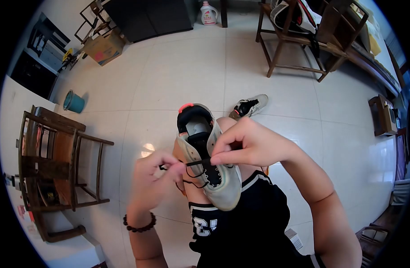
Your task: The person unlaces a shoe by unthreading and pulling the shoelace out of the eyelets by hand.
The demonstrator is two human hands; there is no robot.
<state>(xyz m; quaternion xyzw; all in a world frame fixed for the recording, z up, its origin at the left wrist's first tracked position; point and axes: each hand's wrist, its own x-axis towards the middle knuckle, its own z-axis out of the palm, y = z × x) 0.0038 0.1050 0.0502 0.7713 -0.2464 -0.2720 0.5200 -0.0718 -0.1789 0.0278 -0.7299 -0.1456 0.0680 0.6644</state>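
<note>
A grey-white sneaker (227, 190) with a black tongue rests on my lap, toe towards me and heel away. Its black shoelace (197, 163) is partly threaded, with loose loops over the lower eyelets. My right hand (254, 145) pinches the lace between thumb and forefinger above the tongue. On the shoe's left side, my left hand (158, 176), slightly blurred, pinches the same lace, which is stretched between both hands. The upper part of the shoe's opening is unlaced. A second sneaker (254, 106) lies on the floor beyond my right hand.
Wooden chairs stand at the left (53, 165) and upper right (298, 44). A teal bucket (74, 102), a cardboard box (104, 47) and a detergent bottle (208, 14) sit on the tiled floor (178, 62). A small wooden stool (383, 115) is at the right.
</note>
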